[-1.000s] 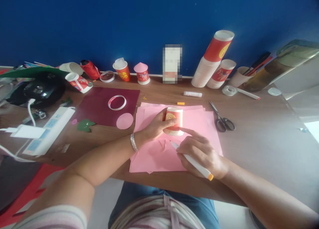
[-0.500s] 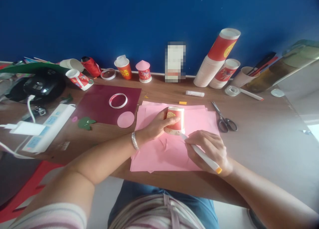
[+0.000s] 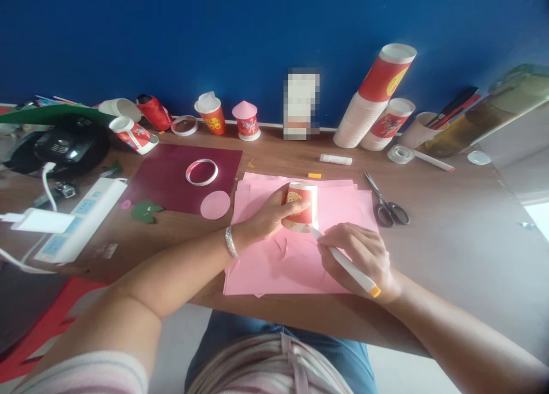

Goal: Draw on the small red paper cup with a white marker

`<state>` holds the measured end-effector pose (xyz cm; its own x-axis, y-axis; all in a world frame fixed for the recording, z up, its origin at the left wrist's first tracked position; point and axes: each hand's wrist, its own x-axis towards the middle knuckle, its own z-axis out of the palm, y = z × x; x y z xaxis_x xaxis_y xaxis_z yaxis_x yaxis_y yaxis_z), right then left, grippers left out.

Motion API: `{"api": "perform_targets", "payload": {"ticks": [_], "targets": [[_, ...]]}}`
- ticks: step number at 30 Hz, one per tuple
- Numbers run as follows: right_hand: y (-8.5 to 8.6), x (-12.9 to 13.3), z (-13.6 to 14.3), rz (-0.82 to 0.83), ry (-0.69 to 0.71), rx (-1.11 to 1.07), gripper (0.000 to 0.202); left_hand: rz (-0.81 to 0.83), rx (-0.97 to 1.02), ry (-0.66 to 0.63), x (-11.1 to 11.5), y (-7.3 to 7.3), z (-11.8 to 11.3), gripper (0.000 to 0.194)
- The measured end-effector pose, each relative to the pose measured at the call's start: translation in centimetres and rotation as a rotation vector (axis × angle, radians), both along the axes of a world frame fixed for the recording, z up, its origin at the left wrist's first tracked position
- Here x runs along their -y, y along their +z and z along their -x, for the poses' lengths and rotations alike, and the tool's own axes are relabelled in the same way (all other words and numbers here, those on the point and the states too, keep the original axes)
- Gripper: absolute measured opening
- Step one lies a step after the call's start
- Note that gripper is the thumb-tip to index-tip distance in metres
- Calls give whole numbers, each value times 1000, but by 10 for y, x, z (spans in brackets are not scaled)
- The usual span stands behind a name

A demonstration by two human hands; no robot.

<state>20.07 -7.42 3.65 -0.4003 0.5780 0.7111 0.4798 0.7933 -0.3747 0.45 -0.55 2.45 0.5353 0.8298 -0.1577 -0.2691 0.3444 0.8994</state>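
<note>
My left hand (image 3: 274,212) is wrapped round a red and white paper cup (image 3: 301,205) with gold print, its thumb lying across the front. My right hand (image 3: 358,254) grips a white marker (image 3: 352,269) with an orange end. The marker's tip touches or nearly touches the cup's pale lower edge. Beneath both hands lie stacked pink paper sheets (image 3: 274,274) with thin pink scraps on them. An orange cap (image 3: 314,175) rests just behind the sheets.
Scissors (image 3: 387,205) lie right of the sheets, a glue stick (image 3: 335,159) behind. A tall cup stack (image 3: 373,99) and tape roll (image 3: 401,154) stand back right. Left are maroon paper (image 3: 171,176), a pink disc (image 3: 215,205), a cup with a pink cone (image 3: 246,119) and a power strip (image 3: 81,219).
The camera view has shifted very slightly. Both hands, the cup and the marker keep almost the same position.
</note>
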Motion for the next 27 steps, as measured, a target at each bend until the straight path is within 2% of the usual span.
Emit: {"api": "perform_targets", "payload": {"ticks": [10,27], "targets": [[-1,1,0,6,-25,18,19,-28,-17,-11,-1,-2,0,34],[0,3,-2,23,40,-7,19,-36,-9,-23,-2,-4,0,37]]}}
